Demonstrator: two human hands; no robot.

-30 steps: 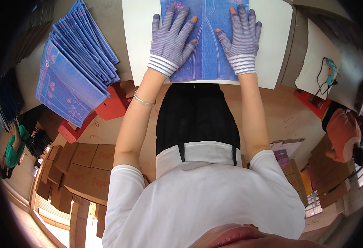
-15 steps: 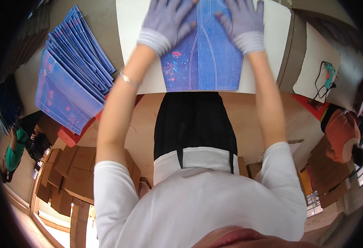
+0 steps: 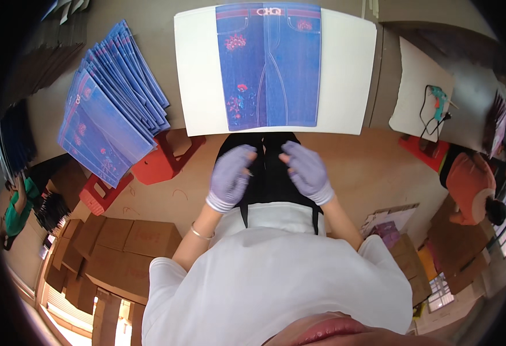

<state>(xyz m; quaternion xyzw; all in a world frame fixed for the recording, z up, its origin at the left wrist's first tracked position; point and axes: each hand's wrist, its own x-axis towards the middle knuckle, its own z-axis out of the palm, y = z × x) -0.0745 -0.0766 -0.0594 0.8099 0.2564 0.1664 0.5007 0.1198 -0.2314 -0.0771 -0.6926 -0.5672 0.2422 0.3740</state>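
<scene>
My left hand (image 3: 231, 177) and my right hand (image 3: 307, 175), both in lilac gloves with bare fingertips, hover before my waist. Their fingers bend loosely inward with the thumbs apart, and I see nothing held in either. Beyond them, a flat blue piece printed like jeans (image 3: 293, 75), with red flowers and stitch lines, lies on a white board (image 3: 345, 75). Neither hand touches it. To the left, a fanned stack of similar jeans-printed pieces (image 3: 111, 98) rests on the table, its nearest piece overhanging the edge.
Red stools (image 3: 159, 162) stand under the table's left side. At right, a teal glue gun (image 3: 439, 99) with a black cord lies on a pale board (image 3: 411, 75). Cardboard boxes (image 3: 132, 245) are piled behind on the left. A person in orange (image 3: 469, 187) and one in green (image 3: 19, 207) work at the sides.
Both hands have left the jeans-printed piece and drawn back to my waist. The piece now lies uncovered on the white board, which appears slightly lower and further left in view.
</scene>
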